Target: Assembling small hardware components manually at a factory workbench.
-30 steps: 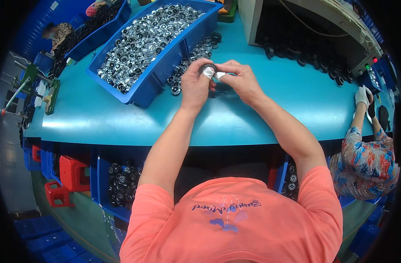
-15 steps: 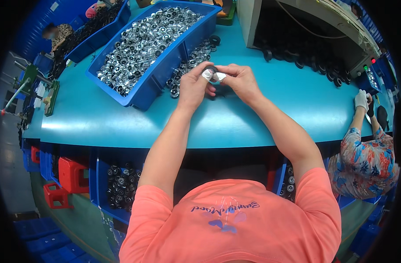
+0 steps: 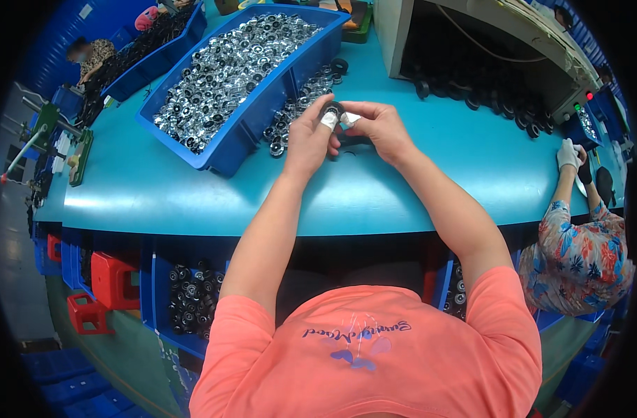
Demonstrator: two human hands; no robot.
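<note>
Co-worker's gloved hand (image 3: pixel 568 155) nudged left; left hand (image 3: pixel 308 139) and right hand (image 3: pixel 379 129) both pinch a black ring (image 3: pixel 332 106). Probably light, rubbery imo, grab the rim.

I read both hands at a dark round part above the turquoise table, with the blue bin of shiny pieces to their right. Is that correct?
Not quite: in the head view, the blue bin of shiny pieces is left of both the left hand and right hand, which are at the dark round part above the turquoise table.
</note>
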